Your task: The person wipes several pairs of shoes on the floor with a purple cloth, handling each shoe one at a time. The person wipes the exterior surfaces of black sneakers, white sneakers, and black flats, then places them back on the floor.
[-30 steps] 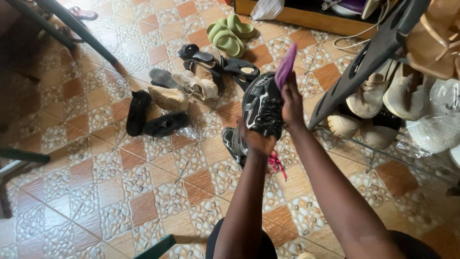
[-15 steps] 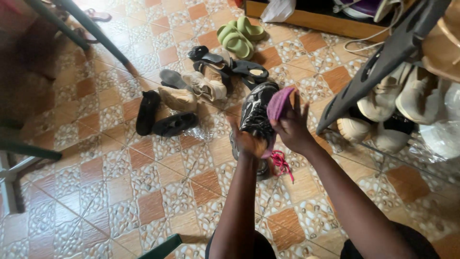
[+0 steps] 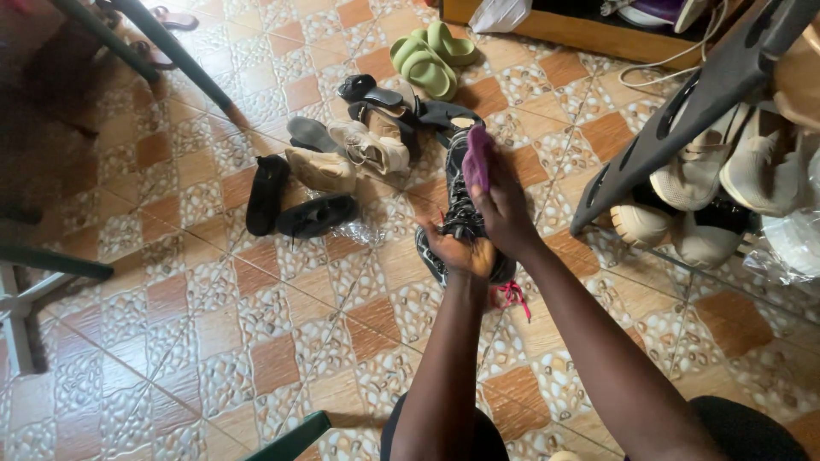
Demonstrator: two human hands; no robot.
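Here your left hand (image 3: 461,250) grips a black sneaker (image 3: 461,209) with pale markings from below, fingers curled round its near end, holding it up off the tiled floor (image 3: 213,341) roughly at the middle of the view. Your right hand (image 3: 504,209) lies flat over the shoe's upper side, fingers stretched forward and pressing a purple cloth (image 3: 477,158) against it; the cloth stands up above your fingertips at the shoe's far end. Both forearms run up from the lower edge and meet at the shoe, the right one crossing in from the lower right. A pink lace (image 3: 511,296) hangs just below your hands, near the floor; whether a second sneaker lies under the held one, you cannot tell.

Just beyond the shoe, footwear lies scattered on the floor: two green slides (image 3: 424,58) side by side at the top, a tangle of dark sandals (image 3: 380,98) nearer, one beige strappy shoe (image 3: 369,147), one tan shoe (image 3: 320,169), and two black slippers (image 3: 295,205) to the left, one upright and long, one lying across. A scrap of clear plastic wrap (image 3: 354,230) sits beside the nearer slipper.

To your right, a dark slanted shoe rack (image 3: 683,111) holds several cream and beige shoes (image 3: 709,162), with crumpled clear plastic (image 3: 790,243) at its far right edge. A white cord (image 3: 662,64) loops on the floor before a wooden ledge (image 3: 564,30), on which a pale plastic bag (image 3: 500,13) rests. Dark green furniture legs (image 3: 171,55) cross the upper left.
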